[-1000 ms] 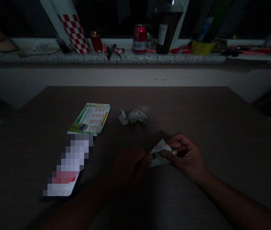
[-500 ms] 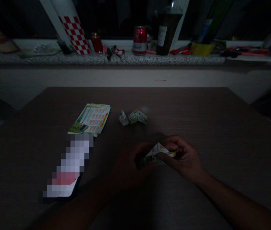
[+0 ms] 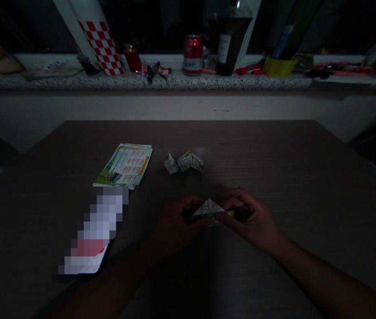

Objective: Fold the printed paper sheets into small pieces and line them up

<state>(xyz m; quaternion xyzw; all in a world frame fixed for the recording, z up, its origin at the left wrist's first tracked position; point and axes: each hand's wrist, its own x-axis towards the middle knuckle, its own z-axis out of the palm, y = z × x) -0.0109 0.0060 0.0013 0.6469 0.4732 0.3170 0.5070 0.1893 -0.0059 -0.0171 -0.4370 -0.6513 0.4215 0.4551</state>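
A folded paper [image 3: 209, 207] with printed red and green marks is held between both hands, its triangular point facing away from me. My left hand [image 3: 177, 221] grips its left side, the thumb along the near edge. On the right side, my right hand [image 3: 252, 217] pinches it with thumb and curled fingers. Farther back lie small folded paper pieces [image 3: 190, 161] of the same print, with another folded piece [image 3: 171, 164] just left of them. A stack of printed sheets [image 3: 128, 165] rests to their left. Dim light hides some fingers.
A phone [image 3: 96, 232] with a lit, blurred-out screen lies left of my hands on the wooden table [image 3: 257, 146]. Beyond the table, a stone windowsill [image 3: 124, 83] carries a red can [image 3: 193, 55], a dark bottle [image 3: 229, 48], a checkered tube [image 3: 103, 46] and other clutter.
Both hands have shifted slightly left with the folded paper. The left thumb and right thumb now sit closer together at its near edge. Other table items stay put.
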